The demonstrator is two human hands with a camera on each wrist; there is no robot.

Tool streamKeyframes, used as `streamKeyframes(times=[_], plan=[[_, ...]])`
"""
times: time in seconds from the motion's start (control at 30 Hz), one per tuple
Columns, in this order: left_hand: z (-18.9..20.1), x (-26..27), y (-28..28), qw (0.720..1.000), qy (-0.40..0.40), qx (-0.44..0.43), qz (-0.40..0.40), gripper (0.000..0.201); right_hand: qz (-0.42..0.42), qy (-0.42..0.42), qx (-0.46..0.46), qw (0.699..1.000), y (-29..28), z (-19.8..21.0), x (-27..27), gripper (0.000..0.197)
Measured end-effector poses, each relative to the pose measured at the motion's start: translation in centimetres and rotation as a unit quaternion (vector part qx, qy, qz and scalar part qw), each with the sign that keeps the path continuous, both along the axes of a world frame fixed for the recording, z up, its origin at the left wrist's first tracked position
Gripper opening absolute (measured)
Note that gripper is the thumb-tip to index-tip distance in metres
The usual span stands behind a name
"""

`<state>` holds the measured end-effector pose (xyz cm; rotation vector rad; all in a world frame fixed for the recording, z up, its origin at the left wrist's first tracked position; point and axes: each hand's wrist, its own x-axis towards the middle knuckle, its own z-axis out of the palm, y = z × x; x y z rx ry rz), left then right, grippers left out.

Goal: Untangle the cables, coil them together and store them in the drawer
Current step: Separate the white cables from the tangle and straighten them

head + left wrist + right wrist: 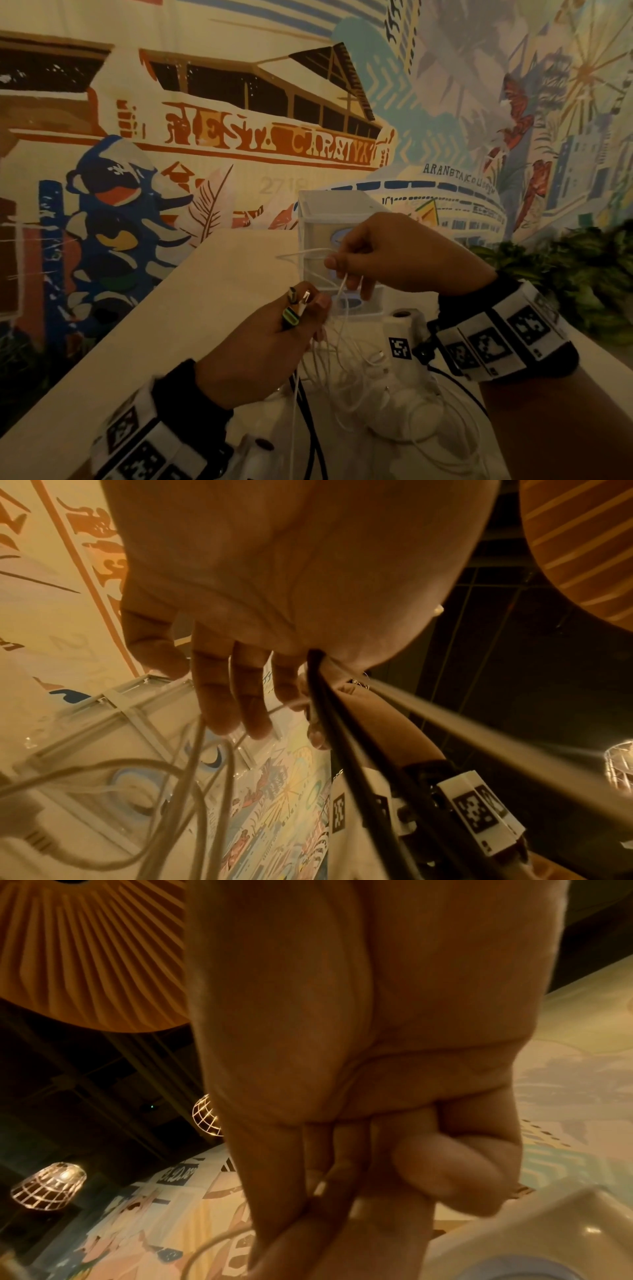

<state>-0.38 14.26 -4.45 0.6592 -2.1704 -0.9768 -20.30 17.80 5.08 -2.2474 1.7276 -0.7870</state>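
In the head view my left hand (291,329) grips a bunch of cable plugs (295,305), black and white, with their ends sticking up past my thumb. From it the black cable (310,431) and several white cables (394,397) hang down in a loose tangle on the table. My right hand (337,265) is just above and to the right, pinching one thin white cable strand (342,284). The left wrist view shows my left hand (240,696) with black cables (346,739) and white loops (192,777). My right hand (325,1191) pinches the white cable (212,1242).
A small white, translucent drawer unit (329,212) stands on the pale table (222,274) right behind my hands; its drawers look closed. A painted mural wall rises behind it. Green plants (582,281) line the right side.
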Motion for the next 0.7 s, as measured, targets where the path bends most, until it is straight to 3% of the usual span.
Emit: streamKeyframes(times=[0.17, 0.33, 0.5, 0.6, 0.7], plan=[[-0.3, 0.0, -0.1, 1.000, -0.011, -0.015, 0.018, 0.034, -0.033, -0.036, -0.032, 0.998, 0.0, 0.1, -0.4, 0.031], [0.4, 0.1, 0.5, 0.999, 0.006, -0.033, 0.024, 0.038, 0.017, -0.087, -0.025, 0.996, 0.0, 0.4, 0.2, 0.028], [1.0, 0.3, 0.6, 0.996, 0.039, -0.066, 0.056, 0.050, 0.020, -0.069, -0.008, 0.997, 0.6, 0.9, -0.5, 0.044], [1.0, 0.2, 0.4, 0.995, 0.069, -0.045, 0.050, 0.036, -0.040, -0.059, 0.030, 0.997, 0.1, 0.5, -1.9, 0.066], [0.7, 0.1, 0.1, 0.995, 0.080, -0.039, 0.053, 0.026, -0.068, 0.034, 0.096, 0.993, -1.0, -0.7, -2.5, 0.065]])
